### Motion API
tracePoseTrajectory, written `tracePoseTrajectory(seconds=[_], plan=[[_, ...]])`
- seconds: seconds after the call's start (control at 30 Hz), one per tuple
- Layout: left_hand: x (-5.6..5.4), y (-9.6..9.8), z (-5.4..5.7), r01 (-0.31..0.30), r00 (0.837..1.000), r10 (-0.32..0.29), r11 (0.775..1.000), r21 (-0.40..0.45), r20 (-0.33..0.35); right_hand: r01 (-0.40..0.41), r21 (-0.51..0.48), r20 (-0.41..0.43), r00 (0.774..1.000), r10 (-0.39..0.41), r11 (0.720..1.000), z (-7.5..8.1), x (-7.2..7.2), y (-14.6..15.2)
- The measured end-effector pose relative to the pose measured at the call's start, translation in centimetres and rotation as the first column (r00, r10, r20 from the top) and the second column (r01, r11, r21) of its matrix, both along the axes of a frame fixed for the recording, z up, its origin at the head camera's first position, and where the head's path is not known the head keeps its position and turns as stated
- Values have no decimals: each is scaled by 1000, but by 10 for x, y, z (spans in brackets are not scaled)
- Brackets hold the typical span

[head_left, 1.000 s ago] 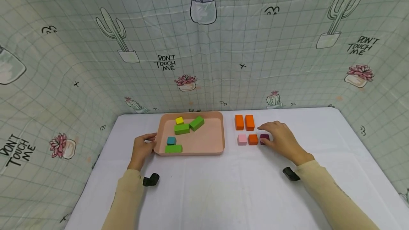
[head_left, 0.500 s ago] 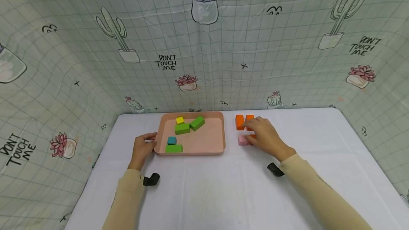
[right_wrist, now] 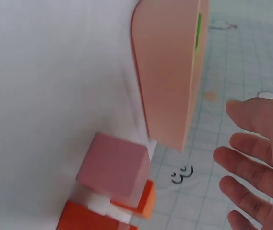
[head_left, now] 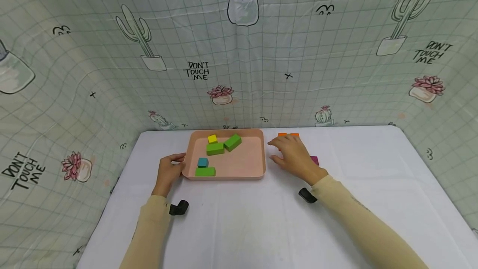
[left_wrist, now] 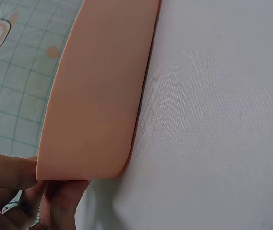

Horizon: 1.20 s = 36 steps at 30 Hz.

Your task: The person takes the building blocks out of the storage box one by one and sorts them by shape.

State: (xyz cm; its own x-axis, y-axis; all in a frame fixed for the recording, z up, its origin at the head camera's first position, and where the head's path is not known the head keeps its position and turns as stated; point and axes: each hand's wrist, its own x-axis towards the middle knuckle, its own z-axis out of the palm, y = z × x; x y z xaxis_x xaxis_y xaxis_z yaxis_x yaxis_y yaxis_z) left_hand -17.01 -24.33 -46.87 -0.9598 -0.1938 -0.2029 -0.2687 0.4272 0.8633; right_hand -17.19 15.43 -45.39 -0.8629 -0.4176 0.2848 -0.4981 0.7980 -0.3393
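Observation:
A pink rectangular tray (head_left: 239, 165) lies on the white table. My left hand (head_left: 169, 174) holds its left end; in the left wrist view the thumb is at the rim and fingers press the outer wall of the tray (left_wrist: 93, 96). My right hand (head_left: 295, 157) hovers between the tray and the loose blocks, fingers spread and nothing in them. It hides most of the blocks in the head view; two orange blocks (head_left: 282, 135) and a purple cube (head_left: 315, 160) peek out. The right wrist view shows a pink cube (right_wrist: 112, 165) beside a red-orange cube (right_wrist: 88, 218).
Inside the tray are several green blocks (head_left: 205, 172), a yellow cube (head_left: 212, 139) and a blue cube (head_left: 203, 162), mostly toward its left half. A patterned cloth (head_left: 284, 45) with cactus drawings rises behind and beside the table.
My right hand has moved left from beside the purple cube, over the orange and pink blocks, to near the tray's right edge. My left hand has stayed on the tray.

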Motion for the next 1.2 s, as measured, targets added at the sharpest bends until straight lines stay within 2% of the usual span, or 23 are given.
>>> tracePoseTrajectory(seconds=[0.13,0.47,0.67,0.87,1.2], plan=[[-1,0,0,1,1000,-1,1000,0,0,8,29,23,1000,-8,1000,-1,-2,-9],[-1,0,1,13,1000,-13,1000,-3,7,7,93,13,1000,-8,996,-4,-9,-34],[-2,0,1,6,1000,-5,1000,-16,12,-2,140,57,998,-6,990,-4,-12,-47],[-3,-1,1,11,1000,-11,1000,-1,5,-3,181,58,998,-8,983,-2,-16,-59],[-1,1,1,-3,1000,2,1000,9,18,13,224,110,993,-38,975,0,-29,-82]])
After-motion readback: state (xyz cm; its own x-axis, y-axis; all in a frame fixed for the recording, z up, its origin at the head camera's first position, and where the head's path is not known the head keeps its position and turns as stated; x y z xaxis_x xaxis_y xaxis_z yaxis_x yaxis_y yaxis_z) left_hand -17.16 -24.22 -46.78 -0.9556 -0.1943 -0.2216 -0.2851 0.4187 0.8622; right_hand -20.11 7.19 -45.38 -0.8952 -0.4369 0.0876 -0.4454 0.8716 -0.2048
